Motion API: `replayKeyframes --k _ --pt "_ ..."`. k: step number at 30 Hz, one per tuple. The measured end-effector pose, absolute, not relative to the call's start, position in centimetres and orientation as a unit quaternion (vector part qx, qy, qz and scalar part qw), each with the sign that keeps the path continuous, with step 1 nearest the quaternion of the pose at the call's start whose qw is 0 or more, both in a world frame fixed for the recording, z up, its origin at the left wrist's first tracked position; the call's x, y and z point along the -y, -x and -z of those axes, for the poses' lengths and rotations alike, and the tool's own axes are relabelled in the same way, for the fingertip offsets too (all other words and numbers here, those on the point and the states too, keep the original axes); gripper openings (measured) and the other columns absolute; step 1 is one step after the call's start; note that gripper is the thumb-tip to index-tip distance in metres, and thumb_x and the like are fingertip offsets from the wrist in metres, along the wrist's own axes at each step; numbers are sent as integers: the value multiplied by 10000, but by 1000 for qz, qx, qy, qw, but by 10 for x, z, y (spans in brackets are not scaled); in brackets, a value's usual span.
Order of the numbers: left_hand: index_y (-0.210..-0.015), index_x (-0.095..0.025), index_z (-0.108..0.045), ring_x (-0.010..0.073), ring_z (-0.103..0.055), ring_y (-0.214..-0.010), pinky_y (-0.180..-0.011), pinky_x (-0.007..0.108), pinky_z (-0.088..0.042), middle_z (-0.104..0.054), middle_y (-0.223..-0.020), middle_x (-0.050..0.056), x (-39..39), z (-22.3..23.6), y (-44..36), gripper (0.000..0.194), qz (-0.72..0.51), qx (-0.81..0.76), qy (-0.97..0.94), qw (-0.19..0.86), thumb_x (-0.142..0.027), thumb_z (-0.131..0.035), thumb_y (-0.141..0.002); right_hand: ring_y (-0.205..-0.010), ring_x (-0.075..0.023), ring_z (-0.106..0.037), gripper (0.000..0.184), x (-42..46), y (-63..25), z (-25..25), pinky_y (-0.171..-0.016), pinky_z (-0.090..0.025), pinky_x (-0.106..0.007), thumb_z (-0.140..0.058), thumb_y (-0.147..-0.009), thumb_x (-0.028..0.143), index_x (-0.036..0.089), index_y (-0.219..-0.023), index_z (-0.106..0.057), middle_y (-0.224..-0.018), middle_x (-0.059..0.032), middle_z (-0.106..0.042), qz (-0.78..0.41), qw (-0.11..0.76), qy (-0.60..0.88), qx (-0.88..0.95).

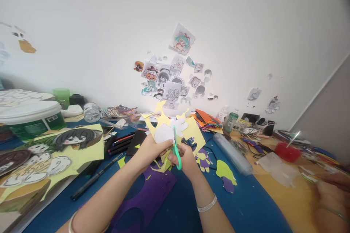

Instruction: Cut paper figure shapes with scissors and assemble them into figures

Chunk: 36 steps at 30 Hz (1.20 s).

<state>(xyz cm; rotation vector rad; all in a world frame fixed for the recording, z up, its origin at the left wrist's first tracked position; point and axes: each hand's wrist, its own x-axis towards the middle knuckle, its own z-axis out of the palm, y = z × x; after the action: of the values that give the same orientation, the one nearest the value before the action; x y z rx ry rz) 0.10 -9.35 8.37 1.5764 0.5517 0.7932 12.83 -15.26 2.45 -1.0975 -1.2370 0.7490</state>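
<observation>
Both forearms reach forward from the bottom edge and meet at mid-frame. The left hand (149, 149) is raised, wrist bent slightly, its fingers (161, 148) curled shut in a pinch at the front. The right hand (186, 158) sits just beside it, almost touching, knuckles up, fingers (172, 158) closed into a grip. A bangle circles the left forearm low in the frame; a pale bracelet (207, 204) rings the right wrist.
</observation>
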Motion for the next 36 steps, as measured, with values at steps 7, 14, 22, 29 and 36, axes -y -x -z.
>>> replayKeyframes --k 7,14,22,29,36 --pt "-728 -132 -543 76 -389 -458 -423 188 -301 -517 -550 -32 96 -81 -3 173 -366 -245 -662 606 -268 -596 -634 -443 -78 -454 352 153 -125 -25 -420 -372 -190 -771 -535 329 135 -770 -594 -541 33 -529 -325 634 471 520" --pt "-686 -143 -520 96 -446 -484 -447 203 -350 -500 -541 -37 94 -78 -6 174 -377 -260 -656 600 -291 -596 -635 -449 -77 -447 325 152 -123 -25 -428 -373 -187 -764 -552 288 131 -788 -605 -522 45 -495 -325 633 469 523" --pt "-939 -117 -592 258 -591 -928 -791 339 -462 -648 -996 120 92 -67 -11 393 -441 -245 -673 541 -401 -584 -667 -445 -80 -446 362 153 -121 -26 -426 -374 -192 -777 -530 301 131 -800 -607 -529 37 -513 -312 656 454 516" --pt "-933 -112 -612 282 -604 -932 -800 365 -477 -661 -998 131 98 -67 -12 399 -451 -273 -665 528 -407 -590 -665 -445 -84 -439 402 154 -121 -29 -425 -370 -198 -781 -515 327 140 -832 -618 -529 42 -508 -309 649 463 518" --pt "-955 -108 -599 276 -603 -940 -802 358 -484 -653 -1019 132 93 -67 -11 406 -435 -264 -671 540 -393 -595 -666 -462 -86 -442 438 154 -122 -28 -444 -378 -203 -780 -528 295 142 -899 -603 -540 44 -510 -320 647 453 524"
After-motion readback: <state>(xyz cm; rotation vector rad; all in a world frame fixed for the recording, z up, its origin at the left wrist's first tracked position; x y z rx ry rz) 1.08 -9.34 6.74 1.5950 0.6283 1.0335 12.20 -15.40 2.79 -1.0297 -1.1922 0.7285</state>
